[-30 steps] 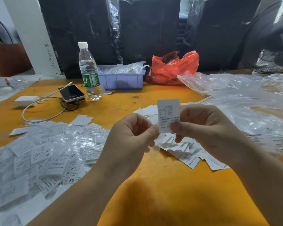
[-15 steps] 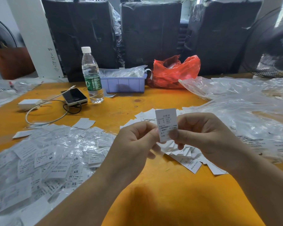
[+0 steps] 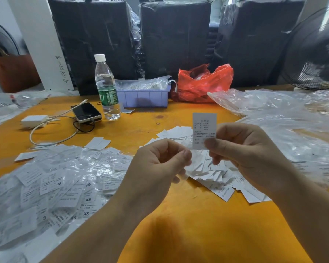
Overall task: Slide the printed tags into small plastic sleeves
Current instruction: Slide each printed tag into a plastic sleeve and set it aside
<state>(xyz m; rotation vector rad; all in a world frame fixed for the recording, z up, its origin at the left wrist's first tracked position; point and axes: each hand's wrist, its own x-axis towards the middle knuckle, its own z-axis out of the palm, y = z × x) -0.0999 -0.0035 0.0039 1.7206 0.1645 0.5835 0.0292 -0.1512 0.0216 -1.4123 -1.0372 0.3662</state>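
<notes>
Nearest the camera, low in the frame, 2 forearms were seen reaching up from the bottom edge over the orange table (image 3: 188, 234). At centre frame the left hand (image 3: 158, 168) was held with fingers curled and thumb pressed to forefinger; a clear sleeve may have been pinched there, but that could not be told.

Just right of it, the right hand (image 3: 245, 149) was seen pinching 1 printed tag (image 3: 204, 128) by its lower edge, between thumb and fingers. The tag was held upright above the table, its long axis vertical, its printed face turned to the camera and its free short edge pointing up. It lay up and to the right of the left fingertips, close but apart. Since the right hand already gripped it, the coming move was judged to turn on bringing the tag's narrow end in line with a sleeve mouth at the left hand.

Below the hands, right of centre, loose tags (image 3: 222, 185) were spread in a heap. At lower left, sleeved tags (image 3: 65, 186) were piled. At right, clear plastic bags (image 3: 283, 130) were bunched.

Farther up, at left, a phone (image 3: 86, 112), a charger (image 3: 34, 120) and a water bottle (image 3: 106, 88) were set. Beyond, at upper centre, a purple tray (image 3: 144, 98) and a red bag (image 3: 203, 82) were placed.
</notes>
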